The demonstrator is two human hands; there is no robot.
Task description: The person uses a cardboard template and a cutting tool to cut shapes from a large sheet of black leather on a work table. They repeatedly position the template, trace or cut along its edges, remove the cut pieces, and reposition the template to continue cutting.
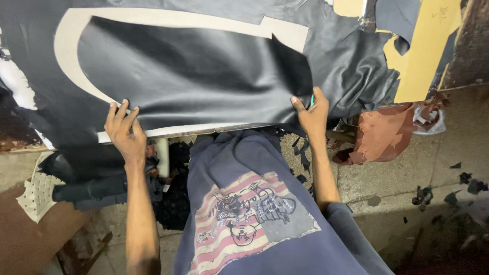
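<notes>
Two hands in view, one cut panel of black leather (193, 71), one larger black leather sheet (346, 56) beneath it, one pale cutout outline (69, 48) showing around the panel. Left hand (125, 132) laid flat at the near edge of the tabletop (214, 130), fingers spread and extended, grip fully open, pressing the lower left corner of the panel, nothing clasped. Right hand (311, 114) at the lower right corner of the panel, grip closed in a pinch on the leather edge, corner lifted and curled off the surface. Panel spanning between both hands, lying across the tabletop above them. Beyond the right hand: one tan cardboard pattern (423, 56) at the far right, partly over the larger sheet. Below the tabletop edge: reddish-brown leather pieces (382, 137), black scraps (423, 196) scattered on the floor (407, 168). Nothing between either hand and the panel.
</notes>
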